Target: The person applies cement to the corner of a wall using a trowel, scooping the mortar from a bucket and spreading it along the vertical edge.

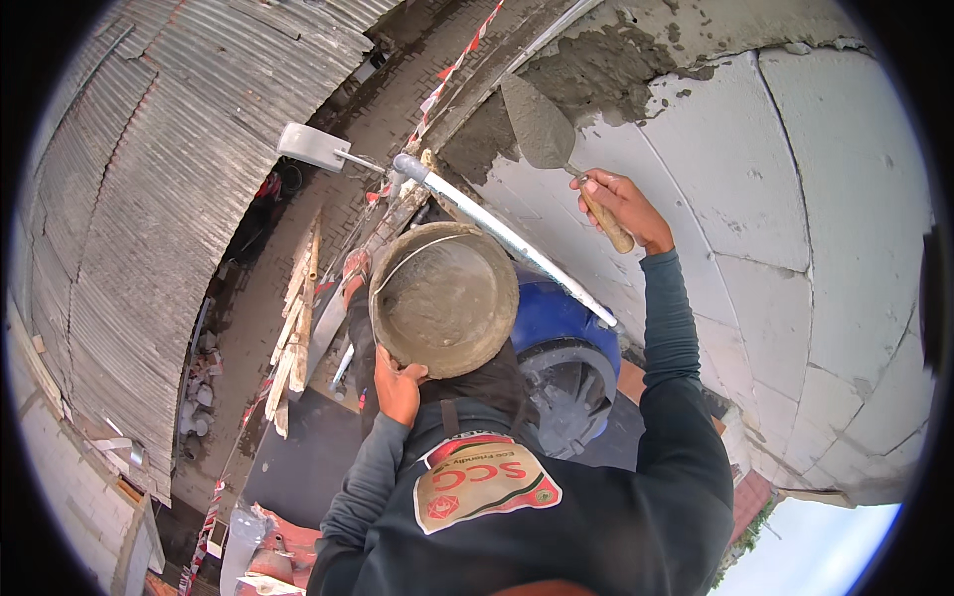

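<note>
1. Nearest the lens: dark long-sleeved top with a red-and-tan patch [485, 487], both forearms rising from it toward the work.
2. Left hand [397, 385] closed on the lower rim of a round mortar pan [444, 298], fingers curled under the edge; held tipped up and close to the body, probably so the grey mix stays within short reach of the blade.
3. Right hand [624, 207] wrapped tight round the wooden handle of a pointed trowel [539, 127]; blade angled up and left of the fist, smeared grey, tip at the wet mortar patch [606, 70].
4. Just below the right hand: white block wall [795, 219], joints visible, bare surface beside the fresh grey coat.
5. Between the two hands: slanting metal pipe [507, 238], most likely scaffold rail, passing over a blue drum [556, 313].
6. Left of the pan hand: flat white float on a rod [313, 146], loose planks [298, 318], red-and-white tape [452, 65].
7. Further left, far below: corrugated metal roofing [169, 199] and paved ground, suggesting work at height.
</note>
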{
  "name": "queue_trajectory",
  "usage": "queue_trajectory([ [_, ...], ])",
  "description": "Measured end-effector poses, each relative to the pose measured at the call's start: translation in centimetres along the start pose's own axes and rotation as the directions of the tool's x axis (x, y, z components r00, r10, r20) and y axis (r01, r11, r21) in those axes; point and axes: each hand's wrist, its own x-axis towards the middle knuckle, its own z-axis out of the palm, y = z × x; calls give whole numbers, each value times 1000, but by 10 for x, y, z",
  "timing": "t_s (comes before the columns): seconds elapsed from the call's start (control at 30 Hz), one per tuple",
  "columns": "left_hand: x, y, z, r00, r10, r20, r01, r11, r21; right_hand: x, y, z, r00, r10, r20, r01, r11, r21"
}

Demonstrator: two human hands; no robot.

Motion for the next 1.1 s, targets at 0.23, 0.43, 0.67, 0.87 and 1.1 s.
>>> queue_trajectory([
  [0.23,-1,3,-2,1000,25,-3,-25,1000,15,143,168,75,958,-140,-251,-132,562,-816],
  [0.43,0,-5,-4,998,57,-5,-57,998,-6,157,166,81,897,-133,-423,-180,763,-621],
  [0.67,4,2,-3,1000,15,27,-15,1000,8,79,85,55,884,-154,-442,-47,910,-412],
  [0.87,5,5,-4,1000,23,10,-23,1000,0,42,43,37,877,-145,-458,6,957,-291],
  [1.1,11,2,-5,999,41,26,-43,998,56,-9,-18,23,867,-171,-468,53,965,-255],
])
